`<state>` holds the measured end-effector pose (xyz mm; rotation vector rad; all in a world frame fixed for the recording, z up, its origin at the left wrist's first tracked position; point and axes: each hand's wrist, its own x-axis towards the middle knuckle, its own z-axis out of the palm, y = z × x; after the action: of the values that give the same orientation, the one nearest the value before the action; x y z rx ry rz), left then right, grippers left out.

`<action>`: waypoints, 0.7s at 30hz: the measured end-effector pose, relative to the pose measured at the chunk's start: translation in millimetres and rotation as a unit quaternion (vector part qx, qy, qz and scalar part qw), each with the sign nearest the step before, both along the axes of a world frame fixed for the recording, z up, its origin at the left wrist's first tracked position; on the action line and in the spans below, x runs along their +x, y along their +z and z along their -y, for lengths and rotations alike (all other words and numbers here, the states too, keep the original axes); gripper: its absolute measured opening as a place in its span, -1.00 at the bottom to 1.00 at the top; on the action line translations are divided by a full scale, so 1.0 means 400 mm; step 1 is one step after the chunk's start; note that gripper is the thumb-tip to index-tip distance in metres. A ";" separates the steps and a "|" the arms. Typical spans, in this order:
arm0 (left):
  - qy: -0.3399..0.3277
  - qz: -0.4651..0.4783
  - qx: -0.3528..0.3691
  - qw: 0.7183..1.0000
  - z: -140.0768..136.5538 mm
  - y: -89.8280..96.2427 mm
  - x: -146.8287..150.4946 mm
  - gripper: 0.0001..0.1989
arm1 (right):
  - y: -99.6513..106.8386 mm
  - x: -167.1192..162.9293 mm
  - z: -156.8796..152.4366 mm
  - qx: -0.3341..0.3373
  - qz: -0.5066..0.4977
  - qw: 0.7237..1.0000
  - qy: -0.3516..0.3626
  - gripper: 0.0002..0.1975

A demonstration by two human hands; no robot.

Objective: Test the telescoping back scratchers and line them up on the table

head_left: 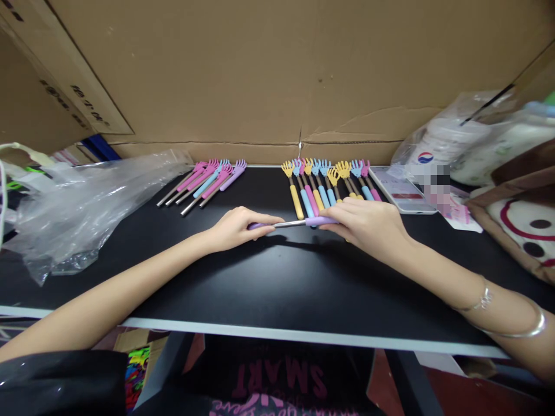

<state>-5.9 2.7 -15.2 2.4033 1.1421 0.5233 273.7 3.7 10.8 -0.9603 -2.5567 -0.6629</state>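
A purple back scratcher point(291, 223) with a metal rod is held level above the black table. My left hand point(237, 229) pinches its left end, where a bit of purple shows; its claw head is hidden by my fingers. My right hand point(368, 226) grips the purple sleeve on the right. Behind that hand lies a row of back scratchers point(318, 188) in yellow, blue and pink, claws toward the back. Farther left is a smaller group of pink, blue and purple scratcher heads point(208, 179) with bare metal rods.
A clear plastic bag point(87, 214) spreads over the table's left side. At the right are a phone point(403, 193), a bagged cup point(451, 150) and a brown bag with a cartoon face point(520, 225). Cardboard point(260, 69) walls the back. Below stands a box of colourful pieces point(137, 375).
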 end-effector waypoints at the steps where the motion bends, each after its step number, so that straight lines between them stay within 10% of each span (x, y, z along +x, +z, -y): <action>1: 0.002 0.002 0.004 1.000 0.001 0.000 0.001 -0.63 | -0.001 0.000 -0.001 -0.002 0.000 1.000 0.000 -0.60; 17: 0.005 -0.102 0.395 0.913 0.014 0.011 -0.003 -0.74 | -0.031 0.004 -0.015 -0.116 -0.019 0.992 -0.043 -0.61; 21: -0.003 -0.135 0.462 0.877 0.020 0.021 -0.002 -0.74 | -0.020 -0.005 -0.010 -0.245 -0.033 0.968 -0.032 -0.57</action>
<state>-6.8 -5.2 -6.7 3.3812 1.1469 0.9075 271.6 7.7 2.8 -1.1932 -2.6910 0.0009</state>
